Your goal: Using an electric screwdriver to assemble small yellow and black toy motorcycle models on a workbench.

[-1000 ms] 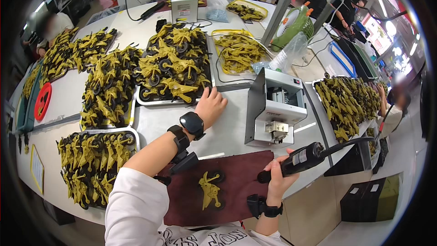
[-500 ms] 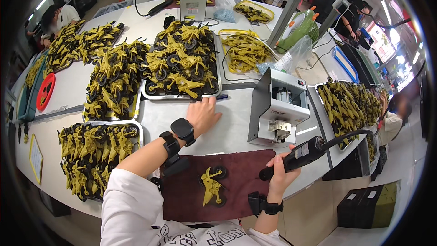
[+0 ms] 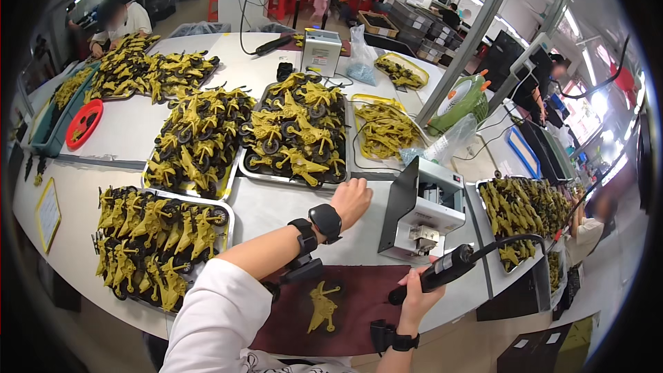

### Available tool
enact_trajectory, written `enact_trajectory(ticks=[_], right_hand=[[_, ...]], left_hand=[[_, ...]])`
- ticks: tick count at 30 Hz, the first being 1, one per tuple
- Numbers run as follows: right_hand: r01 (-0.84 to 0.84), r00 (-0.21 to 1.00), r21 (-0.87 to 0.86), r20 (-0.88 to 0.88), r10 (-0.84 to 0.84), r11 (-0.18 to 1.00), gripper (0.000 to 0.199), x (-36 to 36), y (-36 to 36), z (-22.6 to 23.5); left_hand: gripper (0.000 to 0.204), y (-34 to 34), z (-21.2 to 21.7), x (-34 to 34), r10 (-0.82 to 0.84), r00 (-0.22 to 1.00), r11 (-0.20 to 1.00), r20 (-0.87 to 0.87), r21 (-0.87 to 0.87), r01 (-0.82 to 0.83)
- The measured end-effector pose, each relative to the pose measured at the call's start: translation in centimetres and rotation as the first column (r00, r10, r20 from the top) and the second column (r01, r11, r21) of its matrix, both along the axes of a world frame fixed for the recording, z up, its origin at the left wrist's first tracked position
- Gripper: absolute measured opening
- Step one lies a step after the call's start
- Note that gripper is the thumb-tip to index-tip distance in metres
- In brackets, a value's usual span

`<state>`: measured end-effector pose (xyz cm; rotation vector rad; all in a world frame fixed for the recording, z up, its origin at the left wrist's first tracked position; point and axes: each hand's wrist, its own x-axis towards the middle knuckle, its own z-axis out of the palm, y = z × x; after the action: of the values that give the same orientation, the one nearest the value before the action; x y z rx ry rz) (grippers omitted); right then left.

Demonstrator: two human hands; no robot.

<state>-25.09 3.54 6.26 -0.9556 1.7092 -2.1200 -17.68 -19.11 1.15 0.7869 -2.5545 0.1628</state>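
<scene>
I see left hand [image 3: 352,202] stretched forward, can't tell if holding; right hand [image 3: 420,295] grasps black cylindrical corded tool [image 3: 445,269].

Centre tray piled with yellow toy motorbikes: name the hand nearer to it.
Left. The left hand is close by the near right corner of the tray; the right hand is farther off, toward the body, holding a black corded tool.

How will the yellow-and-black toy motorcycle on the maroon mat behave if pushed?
Lying on its side, the yellow-and-black toy motorcycle would probably slide, not roll. Looking plastic, it's likely light; its thin projections may snap.
</scene>
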Motion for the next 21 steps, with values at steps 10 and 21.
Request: enact_trajectory(ticks=[10, 21], right_hand=[[-0.023, 1.000, 0.052, -0.001, 0.023, 0.998, 0.042, -1.1, 1.2, -0.8], [-0.029, 0.993, 0.038, -0.115, 0.033, 0.999, 0.044, -1.2, -0.4, -1.4]], left_hand=[[0.028, 9.5, 12.1, 15.9, 0.032, 0.982, 0.424, -0.188, 0.892, 0.157], [0.018, 19.4, 0.9, 23.0, 0.681, 0.713, -0.032, -0.167, 0.966, 0.256]])
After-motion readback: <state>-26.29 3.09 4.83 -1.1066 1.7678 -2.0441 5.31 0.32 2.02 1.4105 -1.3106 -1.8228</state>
